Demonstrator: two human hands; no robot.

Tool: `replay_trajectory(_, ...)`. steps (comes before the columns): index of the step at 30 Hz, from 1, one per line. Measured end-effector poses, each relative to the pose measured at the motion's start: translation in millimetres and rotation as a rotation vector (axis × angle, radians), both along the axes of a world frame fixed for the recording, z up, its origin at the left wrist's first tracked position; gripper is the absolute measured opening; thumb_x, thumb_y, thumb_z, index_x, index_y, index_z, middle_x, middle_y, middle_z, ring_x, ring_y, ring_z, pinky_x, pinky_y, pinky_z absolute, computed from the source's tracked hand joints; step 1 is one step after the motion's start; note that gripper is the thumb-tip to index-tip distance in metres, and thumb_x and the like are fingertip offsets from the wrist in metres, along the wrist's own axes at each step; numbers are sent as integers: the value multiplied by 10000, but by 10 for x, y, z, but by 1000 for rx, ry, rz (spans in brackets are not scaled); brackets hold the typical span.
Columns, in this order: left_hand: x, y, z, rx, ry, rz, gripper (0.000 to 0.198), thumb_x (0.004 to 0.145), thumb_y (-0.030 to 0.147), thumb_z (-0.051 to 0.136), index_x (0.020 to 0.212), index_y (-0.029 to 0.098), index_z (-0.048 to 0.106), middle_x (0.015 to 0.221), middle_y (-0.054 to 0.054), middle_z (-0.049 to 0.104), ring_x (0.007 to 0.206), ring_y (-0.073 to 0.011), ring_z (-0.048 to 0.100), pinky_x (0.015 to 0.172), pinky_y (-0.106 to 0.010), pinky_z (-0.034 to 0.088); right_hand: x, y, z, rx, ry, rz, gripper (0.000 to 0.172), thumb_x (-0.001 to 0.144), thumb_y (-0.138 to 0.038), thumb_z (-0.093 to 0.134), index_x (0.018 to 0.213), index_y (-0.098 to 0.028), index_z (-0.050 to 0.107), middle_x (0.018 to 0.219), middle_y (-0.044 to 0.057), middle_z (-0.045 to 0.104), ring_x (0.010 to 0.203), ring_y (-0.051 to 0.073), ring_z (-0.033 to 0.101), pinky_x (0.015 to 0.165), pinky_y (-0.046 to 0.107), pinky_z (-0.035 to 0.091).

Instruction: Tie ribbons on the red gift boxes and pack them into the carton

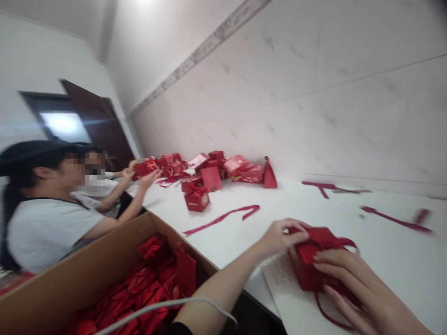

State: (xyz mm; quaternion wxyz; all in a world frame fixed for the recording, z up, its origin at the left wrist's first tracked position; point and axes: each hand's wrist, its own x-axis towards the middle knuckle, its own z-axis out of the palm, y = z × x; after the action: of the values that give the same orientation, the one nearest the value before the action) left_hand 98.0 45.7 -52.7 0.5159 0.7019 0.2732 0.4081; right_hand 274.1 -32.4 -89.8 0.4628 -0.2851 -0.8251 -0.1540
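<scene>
A red box (303,267) with a dark red ribbon (323,239) over its top sits near the table's front edge at the lower right. My left hand (284,236) pinches at the ribbon on the box's top left corner, thumb and forefinger closed together. Across the top and right side of the same box lies my right hand (352,279), its fingers wrapped against it. A loop of ribbon hangs below the right hand and another sticks out behind it. Under the box is a pale sheet (279,284).
An open carton (63,274) of red boxes stands at lower left, a white cable (167,304) crossing it. A finished-looking red box (198,200), loose ribbon (223,217), scissors (349,190) and piled red boxes lie along the wall. Two people sit at left.
</scene>
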Motion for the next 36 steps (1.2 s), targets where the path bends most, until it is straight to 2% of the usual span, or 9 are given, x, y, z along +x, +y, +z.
replay_trajectory(3, 5, 37, 7, -16, -7, 17, 164, 718, 294, 629, 711, 130, 625, 1033, -107, 662, 952, -201, 591, 905, -352, 418, -82, -69, 226, -13, -57, 49, 229, 859, -165, 481, 1073, -159, 562, 1016, 123, 598, 959, 225, 577, 785, 355, 511)
replay_trajectory(6, 12, 91, -4, -59, -53, 28, 205, 711, 333, 631, 722, 131, 604, 1031, -104, 663, 933, -197, 591, 884, -342, 422, -143, -73, 299, -23, -56, 17, 276, 861, -159, 463, 1133, -137, 504, 1072, 156, 570, 1010, 255, 541, 813, 432, 483)
replay_trajectory(10, -29, 110, -4, -68, -83, -3, 196, 732, 329, 584, 736, 133, 593, 1040, -101, 645, 968, -203, 576, 889, -340, 415, -198, -74, 268, -16, -65, -69, 311, 860, -210, 476, 1159, -124, 484, 1156, 186, 531, 1088, 290, 496, 838, 470, 452)
replay_trajectory(14, -88, 92, 18, 10, -33, -23, 161, 702, 290, 570, 770, 145, 594, 1044, -91, 626, 1016, -216, 555, 906, -342, 403, -208, -73, 248, -45, -68, -128, 293, 876, -242, 452, 1139, -123, 501, 1192, 192, 518, 1118, 295, 478, 839, 463, 444)
replay_trajectory(21, -64, 126, 12, 107, 47, 57, 198, 766, 313, 532, 657, 149, 554, 1000, -89, 635, 969, -203, 566, 894, -333, 402, -168, -51, 241, -69, -92, -159, 294, 883, -257, 442, 1137, -130, 516, 1154, 166, 562, 1099, 274, 504, 874, 453, 420)
replay_trajectory(27, -10, 72, -36, 75, 2, 107, 187, 764, 303, 539, 664, 147, 565, 922, -73, 652, 891, -176, 581, 847, -304, 423, -135, -66, 211, -1, -217, -158, 387, 895, -270, 436, 1249, -113, 458, 1226, 158, 550, 1155, 276, 488, 967, 463, 312)
replay_trajectory(30, -31, 58, -48, 43, -33, 68, 151, 754, 249, 544, 646, 143, 565, 964, -78, 649, 926, -181, 576, 844, -310, 426, -102, -13, 170, 44, -258, -171, 450, 885, -350, 454, 1284, -142, 447, 1211, 123, 574, 1106, 268, 533, 963, 439, 302)
replay_trajectory(33, -74, 41, -55, 8, -51, -21, 33, 679, 173, 593, 685, 141, 599, 1059, -89, 624, 997, -206, 552, 829, -318, 430, -90, 31, 145, 84, -246, -184, 450, 884, -395, 441, 1269, -163, 469, 1175, 101, 597, 1051, 260, 565, 929, 414, 318)
replay_trajectory(36, -89, 28, -67, 14, -38, -52, 87, 633, 137, 636, 718, 149, 621, 1100, -90, 604, 1031, -216, 539, 794, -307, 430, -98, 38, 151, 112, -227, -181, 416, 899, -395, 424, 1219, -144, 511, 1133, 105, 607, 1016, 252, 571, 898, 394, 328)
